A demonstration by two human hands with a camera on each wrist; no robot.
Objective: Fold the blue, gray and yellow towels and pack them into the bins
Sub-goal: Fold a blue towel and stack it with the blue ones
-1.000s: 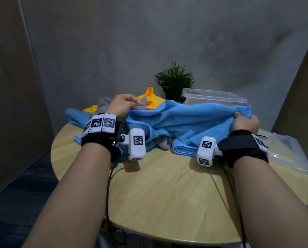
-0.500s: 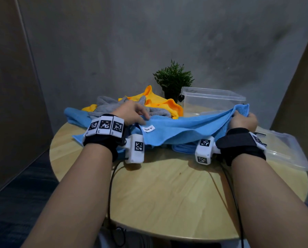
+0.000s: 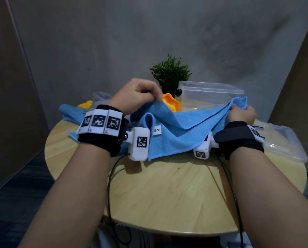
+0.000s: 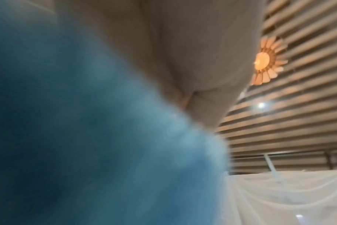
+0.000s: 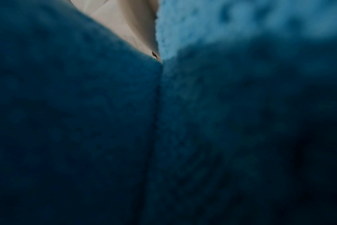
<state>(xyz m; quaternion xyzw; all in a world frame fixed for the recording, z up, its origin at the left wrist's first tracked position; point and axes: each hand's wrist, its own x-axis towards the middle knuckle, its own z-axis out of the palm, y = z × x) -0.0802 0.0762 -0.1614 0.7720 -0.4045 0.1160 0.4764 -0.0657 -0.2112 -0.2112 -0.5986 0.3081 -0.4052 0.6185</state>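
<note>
On the round wooden bench (image 3: 176,190), the far left holds a second blue cloth (image 3: 69,113) lying crumpled, well outside the left hand's (image 3: 134,97) grip. Just beyond that hand sits the gray towel (image 3: 100,96), with the yellow towel (image 3: 172,102) bunched beside it, partly hidden behind the raised knuckles. The left hand's grip is clamped on the blue towel (image 3: 178,129): curled fingers pinch its upper edge and lift it off the bench. From there the towel sags across to the right hand (image 3: 241,114), whose grip is likewise closed around the opposite corner; the lower edge hangs toward the bench, and a small white tag (image 3: 156,130) shows near the left wrist. The cloth hangs in front of both wrist cameras, so those views show mostly blurred blue.

Behind the stretch of towel between the two grips stands a small green potted plant (image 3: 170,73), and to its right a clear plastic bin (image 3: 210,95), partly screened by the towel's raised right corner. Past the right hand, another clear bin (image 3: 283,142) lies low at the bench's edge.
</note>
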